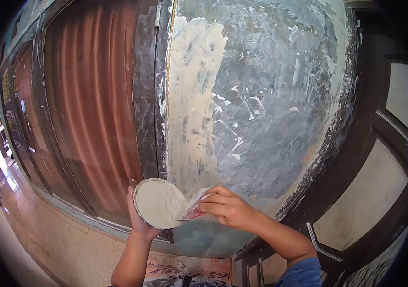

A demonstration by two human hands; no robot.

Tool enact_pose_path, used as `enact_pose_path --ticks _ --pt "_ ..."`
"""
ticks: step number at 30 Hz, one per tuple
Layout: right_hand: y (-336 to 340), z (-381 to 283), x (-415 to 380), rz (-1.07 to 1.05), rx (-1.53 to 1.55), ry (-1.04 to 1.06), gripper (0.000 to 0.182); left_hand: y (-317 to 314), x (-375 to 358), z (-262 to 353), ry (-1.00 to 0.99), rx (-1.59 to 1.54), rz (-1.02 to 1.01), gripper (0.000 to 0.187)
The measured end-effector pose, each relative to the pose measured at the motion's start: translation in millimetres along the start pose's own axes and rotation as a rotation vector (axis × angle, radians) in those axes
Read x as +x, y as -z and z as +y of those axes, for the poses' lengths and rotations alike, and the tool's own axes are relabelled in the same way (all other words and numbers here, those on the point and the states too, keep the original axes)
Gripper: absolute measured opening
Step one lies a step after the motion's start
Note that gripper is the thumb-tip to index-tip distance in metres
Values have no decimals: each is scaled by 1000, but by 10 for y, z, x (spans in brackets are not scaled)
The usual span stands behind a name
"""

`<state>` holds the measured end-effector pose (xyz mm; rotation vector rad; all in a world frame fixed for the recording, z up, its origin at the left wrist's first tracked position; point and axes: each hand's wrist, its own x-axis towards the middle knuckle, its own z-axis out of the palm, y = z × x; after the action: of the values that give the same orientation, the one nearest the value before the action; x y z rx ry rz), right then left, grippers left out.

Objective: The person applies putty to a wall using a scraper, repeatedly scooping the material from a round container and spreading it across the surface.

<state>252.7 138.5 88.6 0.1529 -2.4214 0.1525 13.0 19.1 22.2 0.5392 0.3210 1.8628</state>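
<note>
My left hand (137,217) grips from behind a round pan (158,203) filled with pale putty, held up in front of a wall. In my right hand (228,208) is a thin flat scraper (193,209), pinched between the fingers, its edge resting at the right rim of the pan. Directly ahead stands a wall panel (261,105), grey-blue and scratched. A wide vertical band of fresh cream putty (192,105) covers its left part.
A reddish-brown corrugated shutter (94,110) in a dark frame stands left of the panel. At the right is a dark wooden door frame (371,158) with pale panes. Tiled floor (65,239) runs away to the left, with printed paper (189,273) lying below.
</note>
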Motion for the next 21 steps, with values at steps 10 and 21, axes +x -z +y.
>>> enact_pose_path --ticks 10,21 --pt "-12 89 -50 2 -40 -13 51 37 5 -67 134 -74 -108 89" --pt "101 160 -63 -2 -159 -14 51 78 15 -53 96 -37 -44 89"
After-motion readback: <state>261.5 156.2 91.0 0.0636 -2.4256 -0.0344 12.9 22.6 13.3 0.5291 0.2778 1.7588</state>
